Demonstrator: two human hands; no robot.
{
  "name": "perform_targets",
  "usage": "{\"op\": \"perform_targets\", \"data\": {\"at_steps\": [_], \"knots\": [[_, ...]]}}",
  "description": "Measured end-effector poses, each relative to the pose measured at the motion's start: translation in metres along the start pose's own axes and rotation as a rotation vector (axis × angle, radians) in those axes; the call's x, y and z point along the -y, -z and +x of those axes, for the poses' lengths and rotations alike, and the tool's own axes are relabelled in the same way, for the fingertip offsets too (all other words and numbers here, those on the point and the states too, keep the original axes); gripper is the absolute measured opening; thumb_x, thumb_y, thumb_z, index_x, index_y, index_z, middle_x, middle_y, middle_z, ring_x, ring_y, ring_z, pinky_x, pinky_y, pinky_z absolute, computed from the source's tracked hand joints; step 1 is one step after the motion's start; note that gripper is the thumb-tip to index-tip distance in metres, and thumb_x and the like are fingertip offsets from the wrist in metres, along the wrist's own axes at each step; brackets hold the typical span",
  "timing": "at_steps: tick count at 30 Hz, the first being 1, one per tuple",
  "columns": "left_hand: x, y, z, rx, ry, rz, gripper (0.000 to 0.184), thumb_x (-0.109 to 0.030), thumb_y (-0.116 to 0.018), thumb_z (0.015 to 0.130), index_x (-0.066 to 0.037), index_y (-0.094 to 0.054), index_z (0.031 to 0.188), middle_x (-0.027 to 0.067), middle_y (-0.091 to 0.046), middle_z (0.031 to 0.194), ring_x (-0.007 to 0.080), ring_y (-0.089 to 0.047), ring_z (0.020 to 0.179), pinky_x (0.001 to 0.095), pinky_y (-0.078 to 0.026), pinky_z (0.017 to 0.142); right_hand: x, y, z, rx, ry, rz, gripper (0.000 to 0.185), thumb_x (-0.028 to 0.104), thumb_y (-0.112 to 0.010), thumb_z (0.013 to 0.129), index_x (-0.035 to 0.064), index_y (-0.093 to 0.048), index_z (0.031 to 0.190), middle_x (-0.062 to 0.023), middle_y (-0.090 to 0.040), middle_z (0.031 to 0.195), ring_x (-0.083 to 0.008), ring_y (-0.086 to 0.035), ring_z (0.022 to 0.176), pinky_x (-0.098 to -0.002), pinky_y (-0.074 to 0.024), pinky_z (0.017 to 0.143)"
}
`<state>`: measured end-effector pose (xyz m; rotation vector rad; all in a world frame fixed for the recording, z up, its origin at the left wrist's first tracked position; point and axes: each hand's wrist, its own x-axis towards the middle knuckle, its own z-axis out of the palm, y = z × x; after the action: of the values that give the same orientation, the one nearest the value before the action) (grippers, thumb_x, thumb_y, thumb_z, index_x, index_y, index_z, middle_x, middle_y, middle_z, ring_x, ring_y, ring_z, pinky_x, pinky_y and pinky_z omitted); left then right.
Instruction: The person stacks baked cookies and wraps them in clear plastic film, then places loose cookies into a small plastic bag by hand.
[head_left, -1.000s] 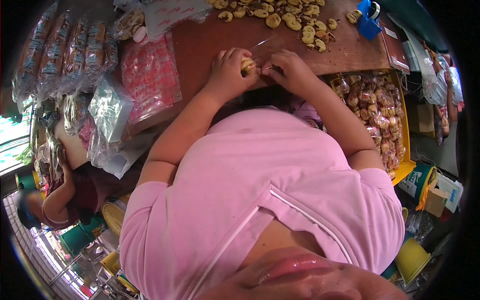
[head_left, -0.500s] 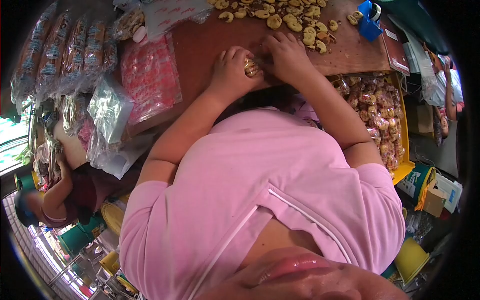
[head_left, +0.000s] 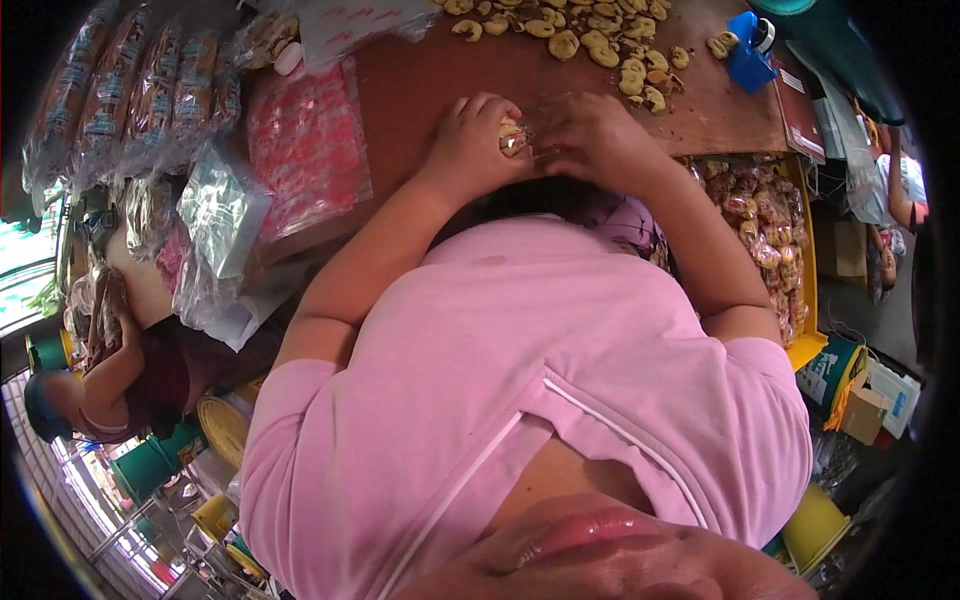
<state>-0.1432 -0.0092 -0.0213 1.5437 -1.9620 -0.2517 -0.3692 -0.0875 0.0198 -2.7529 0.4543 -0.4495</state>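
Observation:
My left hand (head_left: 478,142) is closed round a small clear-wrapped bundle of cookies (head_left: 512,138) near the table's front edge. Right beside it, my right hand (head_left: 598,140) is smeared by motion, and its fingers point toward the bundle. What those fingers hold, if anything, is hidden. Behind the hands, loose curved cookies (head_left: 600,45) lie scattered with crumbs on the brown table (head_left: 420,85). A pile of pink-and-clear printed wrappers (head_left: 308,140) lies to the left of my left hand.
A yellow crate (head_left: 812,260) holds wrapped cookie bundles (head_left: 765,215) at the right. A blue tape dispenser (head_left: 750,60) stands at the back right. Long bagged packs (head_left: 115,100) and plastic bags (head_left: 222,215) lie at the left. One person (head_left: 110,385) is at the left, another (head_left: 900,185) far right.
My right hand has moved down toward the table's front edge and a little right. My left hand keeps its hold on the bundle. The view has shifted slightly.

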Motion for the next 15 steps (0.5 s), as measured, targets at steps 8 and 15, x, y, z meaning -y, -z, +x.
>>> {"op": "perform_targets", "data": {"at_steps": [8,15], "knots": [[0.009,0.008,0.004,0.101,-0.056,-0.06,0.039,-0.027,-0.075,0.071,-0.009,-0.064,0.105,0.0117,-0.063,0.109,0.035,-0.058,0.105,0.0448,-0.047,0.097,-0.01,-0.02,-0.02,0.047,0.024,-0.17,0.018,0.021,-0.073,0.082,0.0144,-0.076,0.099,-0.0052,-0.067,0.113,-0.0283,-0.059,0.111,-0.0441,-0.0456,0.095],[0.006,0.007,0.004,0.091,-0.039,-0.029,0.044,-0.027,-0.076,0.07,-0.007,-0.064,0.107,0.0128,-0.062,0.111,0.0358,-0.057,0.107,0.0448,-0.047,0.097,-0.019,-0.016,0.022,0.043,-0.254,0.122,0.018,0.025,-0.065,0.09,0.0126,-0.077,0.095,-0.0132,-0.072,0.091,-0.0369,-0.067,0.085,-0.047,-0.0535,0.079]]}}
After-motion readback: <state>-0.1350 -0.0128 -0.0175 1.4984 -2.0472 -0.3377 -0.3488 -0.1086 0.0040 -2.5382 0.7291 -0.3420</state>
